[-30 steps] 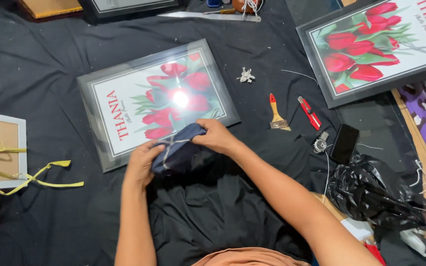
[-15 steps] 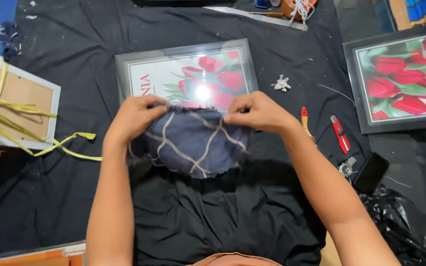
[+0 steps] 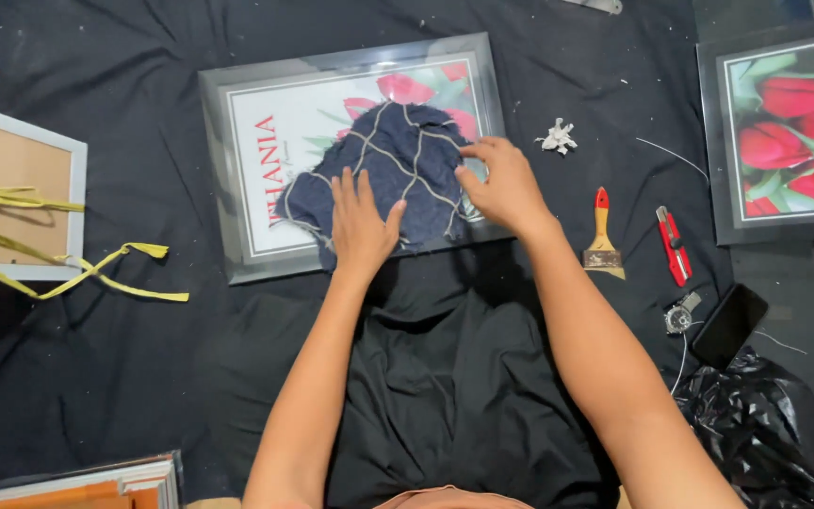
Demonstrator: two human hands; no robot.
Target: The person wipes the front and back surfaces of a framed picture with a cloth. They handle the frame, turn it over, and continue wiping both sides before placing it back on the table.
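A: What lies at the far left?

B: A pale frame turned on its face (image 3: 21, 203), its brown backing showing, with yellow ribbon (image 3: 96, 278) trailing off it across the black cloth ground (image 3: 115, 377). Near the bottom left corner sits a stack of frames (image 3: 96, 481) with an orange edge.

A: And in the middle?

B: A grey-framed picture (image 3: 237, 170) lies flat: a white sheet with red upright lettering down its left side and red tulips to the right. A dark blue rag (image 3: 398, 160) crossed by pale lines is spread over the glass, covering much of the tulips.

A: Where are the hands?

B: The left hand (image 3: 362, 219) lies flat on the near part of the rag, fingers straight and slightly spread, pressing and not gripping. The right hand (image 3: 504, 188) rests at the rag's right edge, fingers bent down onto the cloth and glass; whether it pinches the cloth I cannot tell.

A: To the right?

B: A small crumpled white scrap (image 3: 558, 137), then a brush (image 3: 601, 236) with a red-tipped wooden handle, a red utility knife (image 3: 673, 247), a dark phone (image 3: 729, 325) and a crinkled black plastic bag (image 3: 765, 424) nearer. At the far right lies a second dark-framed tulip picture (image 3: 713, 141).
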